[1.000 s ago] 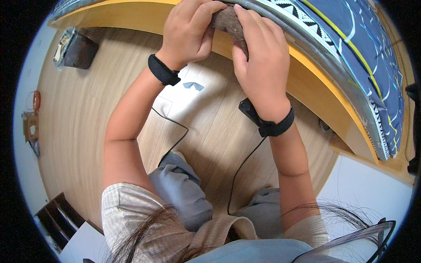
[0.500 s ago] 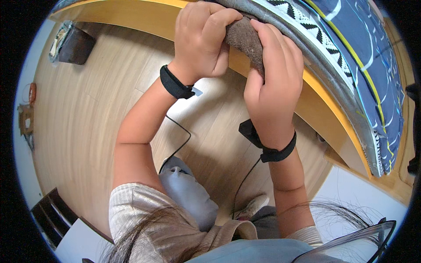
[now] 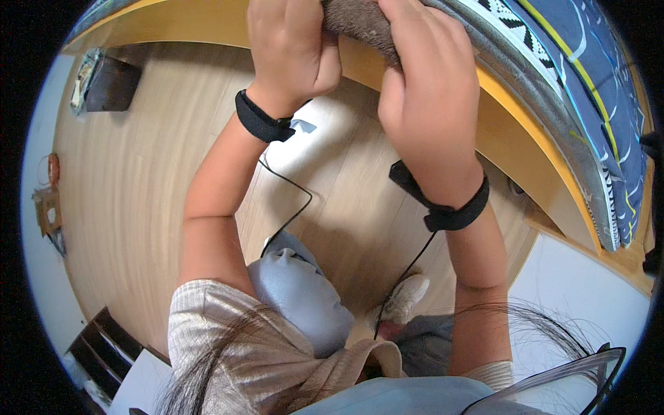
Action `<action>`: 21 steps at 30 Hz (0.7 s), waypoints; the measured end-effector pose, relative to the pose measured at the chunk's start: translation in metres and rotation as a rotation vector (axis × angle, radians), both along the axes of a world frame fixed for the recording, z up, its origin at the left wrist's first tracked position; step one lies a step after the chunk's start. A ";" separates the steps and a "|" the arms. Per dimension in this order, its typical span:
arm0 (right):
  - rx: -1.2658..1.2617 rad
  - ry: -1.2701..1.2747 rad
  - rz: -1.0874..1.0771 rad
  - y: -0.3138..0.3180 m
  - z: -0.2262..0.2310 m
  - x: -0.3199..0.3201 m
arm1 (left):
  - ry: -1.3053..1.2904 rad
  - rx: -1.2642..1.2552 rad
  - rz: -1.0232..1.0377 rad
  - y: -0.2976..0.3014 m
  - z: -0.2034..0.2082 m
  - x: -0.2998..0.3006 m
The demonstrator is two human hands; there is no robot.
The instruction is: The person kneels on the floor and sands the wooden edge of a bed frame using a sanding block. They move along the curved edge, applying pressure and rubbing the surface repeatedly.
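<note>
A brown, fuzzy piece of cloth (image 3: 361, 25) is stretched between my two hands over the wooden side of the bed. My left hand (image 3: 292, 52) is closed at its left end, with the fingertips cut off by the picture's upper edge. On the right, my right hand (image 3: 437, 93) grips the cloth, thumb on the near side and fingers over the top. Behind the cloth lies a grey bedding layer (image 3: 553, 114), and beyond it a dark blue patterned quilt (image 3: 595, 90). Each wrist wears a black strap.
The yellow bed board (image 3: 197, 26) curves across the far side. A dark bin (image 3: 113, 84) stands at the far left. One black cable (image 3: 294, 183) runs down past my knee. A white surface (image 3: 570, 294) lies at right, a dark slatted rack (image 3: 104, 346) at lower left.
Both hands have gone farther up in the picture with the brown cloth, the left one also leftward. The view has turned slightly. The grip on the cloth looks the same.
</note>
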State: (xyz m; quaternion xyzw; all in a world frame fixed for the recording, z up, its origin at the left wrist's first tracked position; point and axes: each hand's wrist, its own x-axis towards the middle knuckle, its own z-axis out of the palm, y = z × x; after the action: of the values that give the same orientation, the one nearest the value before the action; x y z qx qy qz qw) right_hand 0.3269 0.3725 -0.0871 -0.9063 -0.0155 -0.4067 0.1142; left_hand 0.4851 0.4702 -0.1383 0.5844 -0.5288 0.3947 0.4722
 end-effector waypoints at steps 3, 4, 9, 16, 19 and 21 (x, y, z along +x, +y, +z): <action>0.049 0.044 0.040 0.006 0.011 -0.002 | 0.037 0.053 -0.026 0.007 0.007 -0.006; 0.055 0.111 0.014 0.007 0.016 -0.008 | 0.037 0.058 -0.037 0.008 0.009 -0.008; 0.010 0.118 0.003 0.008 0.020 -0.011 | 0.045 0.095 -0.046 0.017 0.019 -0.015; -0.037 0.106 -0.046 -0.016 0.023 -0.059 | 0.034 0.113 -0.121 -0.003 0.027 -0.059; -0.030 0.114 -0.067 -0.026 0.025 -0.079 | 0.089 0.202 -0.169 -0.012 0.030 -0.078; -0.030 0.119 -0.073 -0.032 0.024 -0.089 | 0.080 0.207 -0.179 -0.018 0.030 -0.085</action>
State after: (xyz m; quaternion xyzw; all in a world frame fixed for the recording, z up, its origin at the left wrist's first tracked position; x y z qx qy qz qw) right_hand 0.2382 0.3403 -0.0629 -0.9304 0.0184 -0.3557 0.0862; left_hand 0.4004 0.4525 -0.1080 0.5957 -0.5974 0.2709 0.4636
